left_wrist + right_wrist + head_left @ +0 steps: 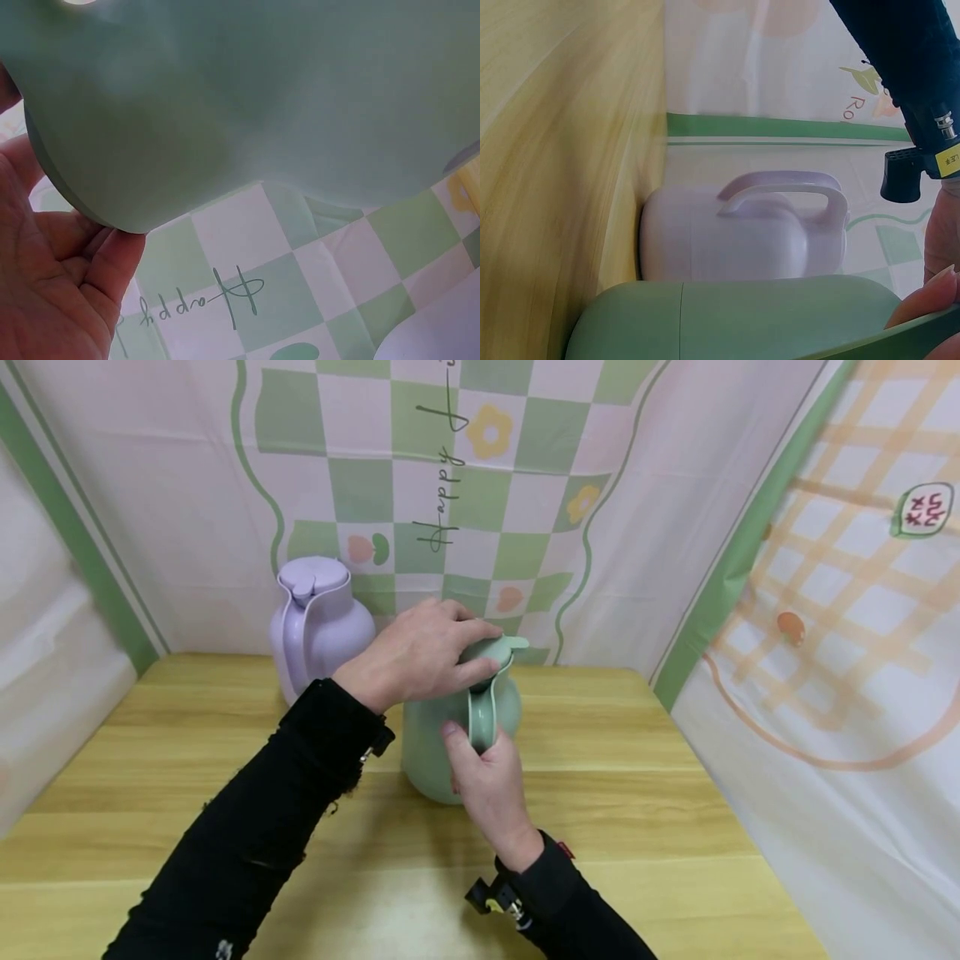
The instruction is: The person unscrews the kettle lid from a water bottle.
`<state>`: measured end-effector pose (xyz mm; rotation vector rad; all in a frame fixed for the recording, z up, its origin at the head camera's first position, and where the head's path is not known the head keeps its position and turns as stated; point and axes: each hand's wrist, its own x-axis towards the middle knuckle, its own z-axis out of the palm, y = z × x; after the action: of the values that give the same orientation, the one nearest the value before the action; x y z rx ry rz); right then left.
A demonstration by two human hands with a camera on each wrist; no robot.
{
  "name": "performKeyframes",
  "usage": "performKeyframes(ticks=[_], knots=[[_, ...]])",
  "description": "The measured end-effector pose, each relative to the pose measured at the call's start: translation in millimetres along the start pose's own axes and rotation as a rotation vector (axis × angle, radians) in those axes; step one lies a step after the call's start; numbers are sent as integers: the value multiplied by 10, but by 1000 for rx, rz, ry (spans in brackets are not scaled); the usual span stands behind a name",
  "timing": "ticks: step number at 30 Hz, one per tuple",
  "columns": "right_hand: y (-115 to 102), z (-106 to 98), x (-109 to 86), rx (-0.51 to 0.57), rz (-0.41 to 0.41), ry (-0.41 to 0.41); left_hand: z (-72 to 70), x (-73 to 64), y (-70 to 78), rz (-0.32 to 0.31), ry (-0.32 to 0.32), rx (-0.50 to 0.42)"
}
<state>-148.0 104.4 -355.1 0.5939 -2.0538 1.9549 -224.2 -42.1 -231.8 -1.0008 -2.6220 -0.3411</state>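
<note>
A green thermos jug (427,752) stands upright on the wooden table, its handle (482,714) turned toward me. My right hand (491,785) grips that handle, the thumb lying along its left side. From above, my left hand (420,647) holds the jug's round lid (491,651) with thumb and fingers around the edge. A dark gap shows under the lid near the left thumb. In the left wrist view, the fingertips of the left hand (52,277) touch the rim of the green jug (225,97). The inside of the jug is hidden.
Behind and left of the green jug stands a lilac thermos jug (337,631) with its lid on, also seen in the right wrist view (727,232). A checked cloth (420,485) hangs behind the table (637,827), and more cloth hangs along both sides.
</note>
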Motion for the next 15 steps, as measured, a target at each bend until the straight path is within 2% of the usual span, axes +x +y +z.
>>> performKeyframes(ticks=[15], knots=[[11,-9,2,-8,10,2,23,3,21,-34,36,2]])
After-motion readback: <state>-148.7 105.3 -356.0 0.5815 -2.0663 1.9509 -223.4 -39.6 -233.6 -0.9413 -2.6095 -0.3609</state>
